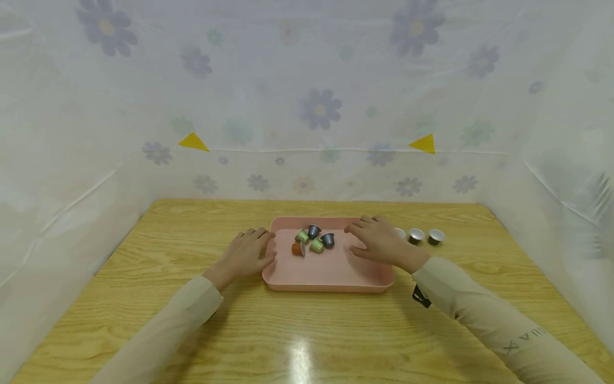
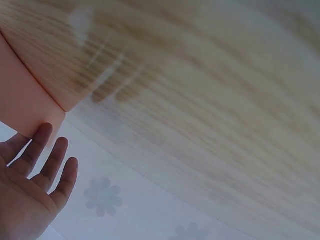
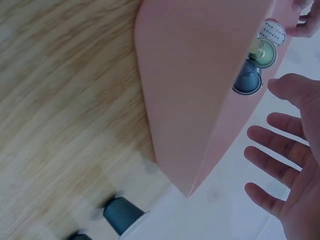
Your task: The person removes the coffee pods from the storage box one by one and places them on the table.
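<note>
A pink tray [image 1: 326,273] lies on the table with coffee capsules inside: two dark blue ones [image 1: 328,240], two green ones [image 1: 316,245] and an orange one [image 1: 298,249]. My left hand [image 1: 247,250] is at the tray's left rim, fingers loosely spread; in the left wrist view its fingertips [image 2: 45,129] overlap the outer wall. Over the tray's right side hovers my right hand [image 1: 376,240], fingers apart and nothing between them. In the right wrist view its thumb points toward a blue capsule [image 3: 248,79].
Right of the tray, dark capsules with pale lids [image 1: 416,236] stand in a row on the wooden table [image 1: 307,330], one partly hidden by my right hand. Flower-patterned sheeting [image 1: 316,170] encloses the back and sides. Yellow triangles [image 1: 424,144] mark the back sheet.
</note>
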The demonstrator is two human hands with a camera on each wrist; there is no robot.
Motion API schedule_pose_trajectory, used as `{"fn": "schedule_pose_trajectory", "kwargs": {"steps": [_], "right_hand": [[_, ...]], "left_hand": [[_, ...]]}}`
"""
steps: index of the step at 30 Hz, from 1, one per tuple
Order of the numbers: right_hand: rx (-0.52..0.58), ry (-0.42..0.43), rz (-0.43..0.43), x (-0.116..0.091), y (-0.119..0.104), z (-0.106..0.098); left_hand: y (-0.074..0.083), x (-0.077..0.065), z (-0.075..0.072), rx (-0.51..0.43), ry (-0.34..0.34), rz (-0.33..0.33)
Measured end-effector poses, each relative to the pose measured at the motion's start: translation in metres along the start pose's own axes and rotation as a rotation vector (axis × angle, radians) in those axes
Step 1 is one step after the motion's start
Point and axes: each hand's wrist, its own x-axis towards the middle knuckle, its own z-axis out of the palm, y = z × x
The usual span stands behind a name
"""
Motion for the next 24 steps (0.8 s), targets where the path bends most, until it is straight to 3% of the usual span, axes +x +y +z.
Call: {"fn": "schedule_pose_trajectory", "kwargs": {"steps": [24], "right_hand": [[-0.009,-0.159,0.017,0.035,-0.008,-0.002]], "left_hand": [[0.001,-0.001,-0.002,-0.003,0.01,0.006]]}}
